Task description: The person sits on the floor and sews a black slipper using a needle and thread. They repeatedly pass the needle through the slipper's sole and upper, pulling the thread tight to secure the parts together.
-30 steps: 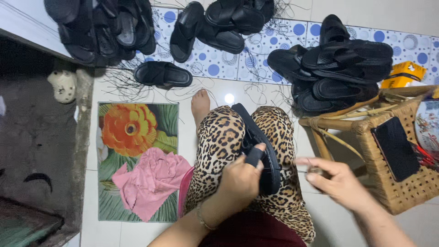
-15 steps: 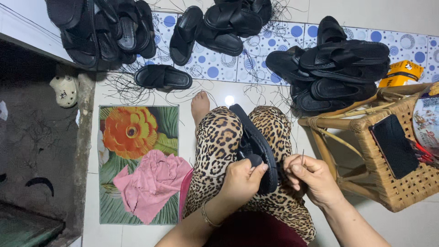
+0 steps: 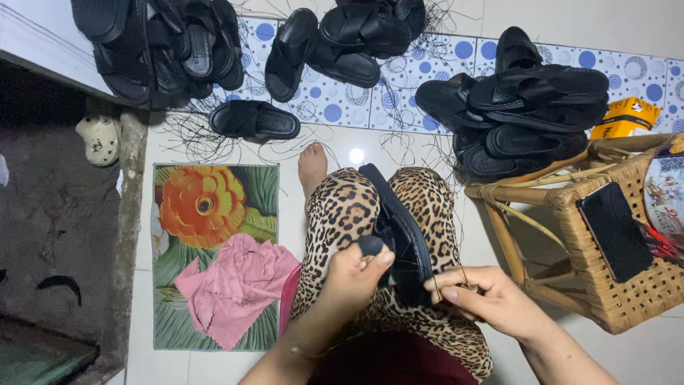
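A black sandal (image 3: 399, 221) lies along my lap, on leopard-print trousers (image 3: 342, 207). My left hand (image 3: 354, 274) grips the near end of the sandal by its strap. At the sandal's near right edge, my right hand (image 3: 477, 296) pinches a thin thread between thumb and forefinger. My bare foot (image 3: 312, 167) rests on the white floor ahead.
Piles of black sandals lie at the top left (image 3: 157, 50), top middle (image 3: 342, 43) and right (image 3: 520, 107), with loose threads scattered around. A floral mat (image 3: 206, 214) holds a pink cloth (image 3: 235, 289). A wicker stool (image 3: 605, 242) with a black phone (image 3: 613, 232) stands at my right.
My right hand came in from the right to the sandal's near edge and closed its fingers on a thread. My left hand kept hold of the sandal.
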